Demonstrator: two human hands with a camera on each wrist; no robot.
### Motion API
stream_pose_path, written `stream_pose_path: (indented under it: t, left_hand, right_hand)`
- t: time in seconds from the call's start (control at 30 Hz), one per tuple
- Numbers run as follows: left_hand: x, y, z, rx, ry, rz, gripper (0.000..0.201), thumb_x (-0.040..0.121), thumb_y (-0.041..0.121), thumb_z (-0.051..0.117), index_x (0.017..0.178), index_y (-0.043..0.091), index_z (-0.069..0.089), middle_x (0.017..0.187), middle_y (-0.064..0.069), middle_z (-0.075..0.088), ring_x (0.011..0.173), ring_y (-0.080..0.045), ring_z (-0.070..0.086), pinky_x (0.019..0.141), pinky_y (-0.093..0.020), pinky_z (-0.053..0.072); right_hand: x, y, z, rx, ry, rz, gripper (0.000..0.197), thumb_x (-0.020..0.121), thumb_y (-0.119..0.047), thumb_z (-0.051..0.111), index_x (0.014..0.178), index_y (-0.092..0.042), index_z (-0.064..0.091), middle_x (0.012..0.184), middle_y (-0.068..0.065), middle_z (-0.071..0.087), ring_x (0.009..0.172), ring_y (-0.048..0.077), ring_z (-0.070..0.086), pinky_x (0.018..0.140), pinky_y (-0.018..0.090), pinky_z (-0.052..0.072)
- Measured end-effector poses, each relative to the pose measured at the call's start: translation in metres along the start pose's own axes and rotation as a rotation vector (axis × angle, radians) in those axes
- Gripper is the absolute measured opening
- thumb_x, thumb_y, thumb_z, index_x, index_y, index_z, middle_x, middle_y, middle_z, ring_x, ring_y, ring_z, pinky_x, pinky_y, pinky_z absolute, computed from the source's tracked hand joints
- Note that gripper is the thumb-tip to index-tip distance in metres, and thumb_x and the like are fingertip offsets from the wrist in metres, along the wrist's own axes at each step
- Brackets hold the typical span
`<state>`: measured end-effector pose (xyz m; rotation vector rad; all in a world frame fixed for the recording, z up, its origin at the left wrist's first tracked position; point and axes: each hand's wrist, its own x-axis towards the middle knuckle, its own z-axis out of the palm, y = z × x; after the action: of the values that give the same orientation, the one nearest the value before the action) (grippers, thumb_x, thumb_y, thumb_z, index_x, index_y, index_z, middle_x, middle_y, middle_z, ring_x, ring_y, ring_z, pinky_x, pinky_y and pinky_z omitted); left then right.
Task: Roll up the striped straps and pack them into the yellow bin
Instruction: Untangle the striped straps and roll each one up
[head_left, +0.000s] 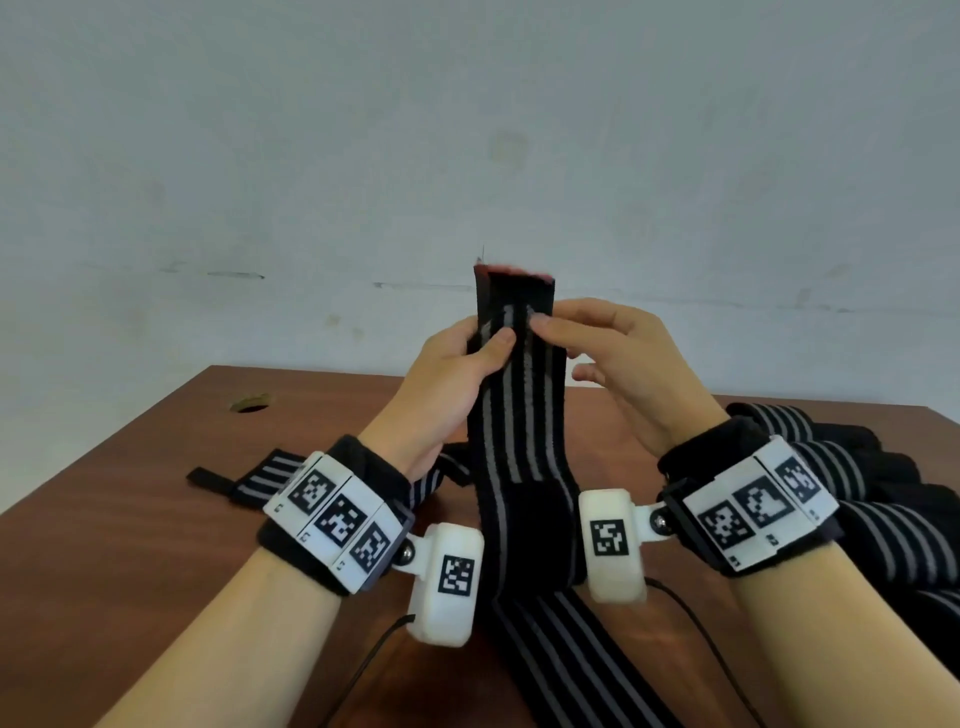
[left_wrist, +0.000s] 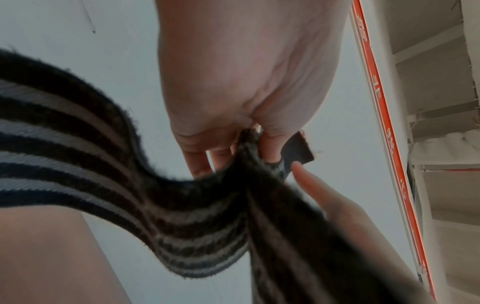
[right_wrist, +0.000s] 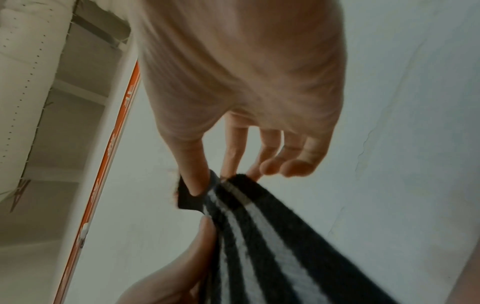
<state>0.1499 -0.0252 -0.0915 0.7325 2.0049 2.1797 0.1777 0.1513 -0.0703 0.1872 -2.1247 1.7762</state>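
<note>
Strap (head_left: 511, 415) held upright above table (head_left: 130, 545), tail trailing down; left hand (head_left: 447, 384) pinches near top end, right hand (head_left: 618, 358) pinches opposite edge, other fingers loose; looks soft, light, floppy; start roll at plain end; bin unseen

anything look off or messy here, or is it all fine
Nothing looks damaged. Both the left hand and right hand pinch the top of one striped strap, held upright and unrolled. More straps lie in a loose heap on the table. The yellow bin is not in view.
</note>
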Motion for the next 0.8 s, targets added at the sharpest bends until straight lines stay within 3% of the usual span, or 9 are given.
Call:
stream_pose_path:
  t: [0.1, 0.27, 0.37, 0.53, 0.7, 0.8]
  left_hand:
    - [-0.001, 0.0, 0.0, 0.0, -0.034, -0.045, 0.027, 0.109, 0.026, 0.051, 0.126, 0.018, 0.069, 0.112, 0.001, 0.079, 0.104, -0.015, 0.075, 0.088, -0.028, 0.056]
    - [-0.002, 0.002, 0.002, -0.017, -0.065, -0.092, 0.031, 0.107, 0.036, 0.052, 0.125, 0.018, 0.071, 0.116, -0.003, 0.078, 0.109, -0.019, 0.074, 0.097, -0.036, 0.055]
    - [-0.002, 0.002, 0.004, -0.019, -0.059, -0.09, 0.035, 0.105, 0.04, 0.055, 0.124, 0.016, 0.072, 0.116, -0.004, 0.078, 0.109, -0.021, 0.073, 0.098, -0.035, 0.055]
    - [-0.002, -0.002, 0.005, 0.045, -0.036, -0.033, 0.025, 0.103, 0.031, 0.062, 0.122, 0.017, 0.071, 0.11, -0.003, 0.079, 0.102, -0.018, 0.076, 0.092, -0.034, 0.058]
    - [0.0, -0.003, 0.004, 0.103, -0.06, 0.003, 0.022, 0.105, 0.022, 0.058, 0.121, 0.014, 0.071, 0.11, -0.004, 0.079, 0.101, -0.017, 0.076, 0.088, -0.028, 0.06]
    - [0.001, -0.004, 0.001, 0.11, -0.077, -0.001, 0.021, 0.106, 0.018, 0.056, 0.12, 0.014, 0.072, 0.11, -0.004, 0.079, 0.102, -0.016, 0.076, 0.09, -0.028, 0.059]
  right_hand:
    - [-0.001, -0.002, -0.003, 0.001, 0.04, -0.056, 0.01, 0.093, -0.03, 0.075, 0.098, -0.024, 0.08, 0.097, -0.012, 0.078, 0.095, 0.004, 0.068, 0.083, 0.03, 0.051]
    - [0.001, 0.0, -0.005, 0.042, -0.014, -0.036, 0.024, 0.099, -0.026, 0.068, 0.112, -0.009, 0.077, 0.114, 0.002, 0.078, 0.113, 0.015, 0.071, 0.098, 0.035, 0.056]
    - [0.001, 0.001, -0.001, 0.084, -0.004, -0.031, 0.023, 0.099, -0.024, 0.068, 0.112, -0.006, 0.077, 0.112, 0.006, 0.078, 0.109, 0.018, 0.073, 0.094, 0.032, 0.058]
    - [0.0, 0.003, 0.005, 0.109, 0.055, -0.036, 0.015, 0.097, -0.02, 0.07, 0.103, -0.009, 0.078, 0.103, 0.004, 0.08, 0.102, 0.014, 0.075, 0.083, 0.025, 0.057]
    - [0.001, 0.005, 0.005, 0.109, 0.109, -0.054, 0.015, 0.097, -0.019, 0.07, 0.101, -0.007, 0.078, 0.103, 0.01, 0.079, 0.104, 0.024, 0.074, 0.096, 0.04, 0.059]
    - [0.002, 0.007, 0.007, 0.138, 0.108, -0.027, 0.018, 0.097, -0.019, 0.07, 0.109, -0.006, 0.074, 0.105, 0.011, 0.078, 0.106, 0.026, 0.074, 0.101, 0.048, 0.057]
